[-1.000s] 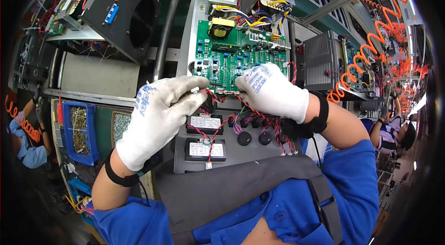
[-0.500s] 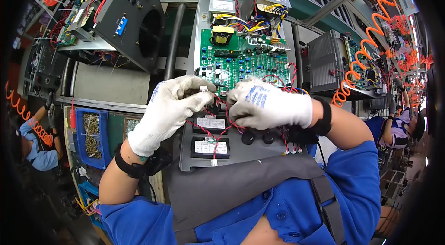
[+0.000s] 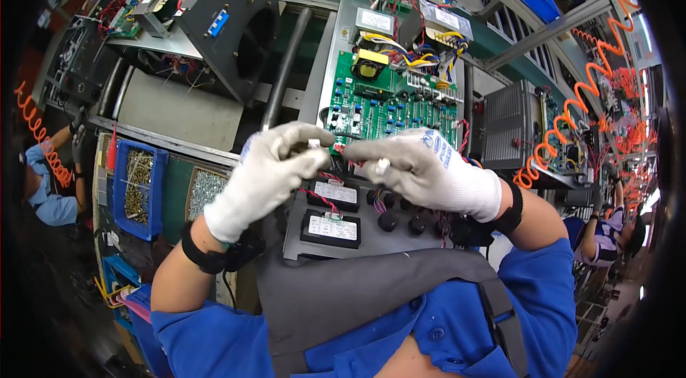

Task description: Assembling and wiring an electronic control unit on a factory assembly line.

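Observation:
In white work gloves, both my hands are raised over the near end of a metal chassis plate (image 3: 294, 239). My left hand (image 3: 261, 178) pinches a small white plug connector (image 3: 314, 143) between thumb and forefinger. Opposite it, my right hand (image 3: 439, 174) has a second white connector (image 3: 383, 165) at its thumb and fingers, the forefinger pointing left. Twisted red-and-black wires (image 3: 321, 201) run from two black labelled modules (image 3: 330, 229) beneath my hands. Just beyond my fingers lies a green circuit board (image 3: 389, 112) with many components.
A blue bin of brass-coloured screws (image 3: 138, 185) and a box of silver screws (image 3: 207, 191) stand at left. An upright dark panel (image 3: 236, 28) is at far left, a grey finned unit (image 3: 507, 124) at right. An orange coiled hose (image 3: 564, 121) hangs there. Co-workers are at both sides.
My right hand has turned and its fingers have straightened, bringing a white connector into sight. The connector that dangled beside the near module no longer hangs there. The whole view has shifted slightly.

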`<move>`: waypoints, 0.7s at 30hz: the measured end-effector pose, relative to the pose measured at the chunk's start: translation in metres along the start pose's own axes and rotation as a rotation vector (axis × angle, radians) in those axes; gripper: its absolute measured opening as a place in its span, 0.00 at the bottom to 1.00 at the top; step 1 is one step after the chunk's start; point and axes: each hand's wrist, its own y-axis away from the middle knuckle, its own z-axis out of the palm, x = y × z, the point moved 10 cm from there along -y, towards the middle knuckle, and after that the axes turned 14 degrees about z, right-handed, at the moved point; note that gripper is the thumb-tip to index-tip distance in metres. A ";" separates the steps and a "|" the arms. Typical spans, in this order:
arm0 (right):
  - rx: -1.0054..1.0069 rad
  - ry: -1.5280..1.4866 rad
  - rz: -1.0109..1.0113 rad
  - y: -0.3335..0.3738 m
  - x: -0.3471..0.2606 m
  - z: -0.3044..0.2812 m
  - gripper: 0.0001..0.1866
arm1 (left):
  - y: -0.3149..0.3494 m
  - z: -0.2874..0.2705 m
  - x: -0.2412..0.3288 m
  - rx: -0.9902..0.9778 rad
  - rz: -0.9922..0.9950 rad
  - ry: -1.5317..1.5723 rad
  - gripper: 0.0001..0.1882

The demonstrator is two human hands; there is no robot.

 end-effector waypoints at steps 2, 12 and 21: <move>0.109 0.258 0.031 -0.002 0.010 -0.003 0.12 | 0.002 0.013 0.026 -0.085 0.237 -0.248 0.16; 0.260 0.301 -0.025 -0.008 0.003 -0.003 0.13 | -0.015 0.027 0.019 -0.130 0.266 -0.525 0.09; 0.047 0.596 0.043 -0.009 0.008 0.002 0.08 | 0.002 0.045 0.053 -0.319 0.681 -0.878 0.08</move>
